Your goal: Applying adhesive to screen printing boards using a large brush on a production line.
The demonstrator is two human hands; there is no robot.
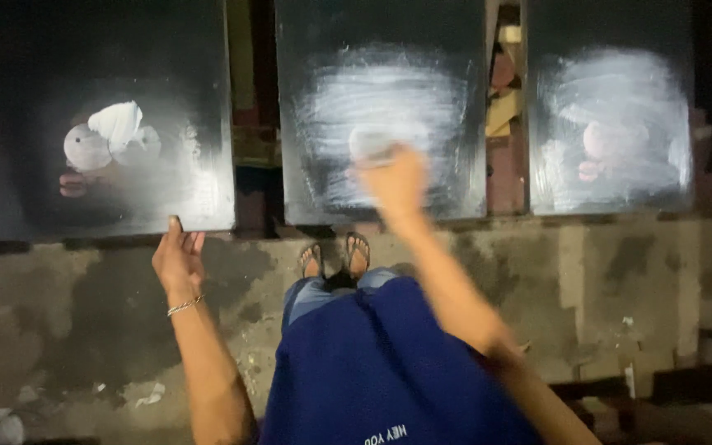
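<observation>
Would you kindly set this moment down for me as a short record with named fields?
Setting: three dark panels lying side by side on a stained concrete floor, seen from above.
Left hand: left hand rests on the near edge of the left panel.
Right hand: right hand, blurred, presses a pale pad to the middle panel; grip unclear.
Surface marks: white smears on the middle panel and right panel.
Loose items: white cloth and round discs on the left panel.
Person: blue garment, sandalled feet.
</observation>
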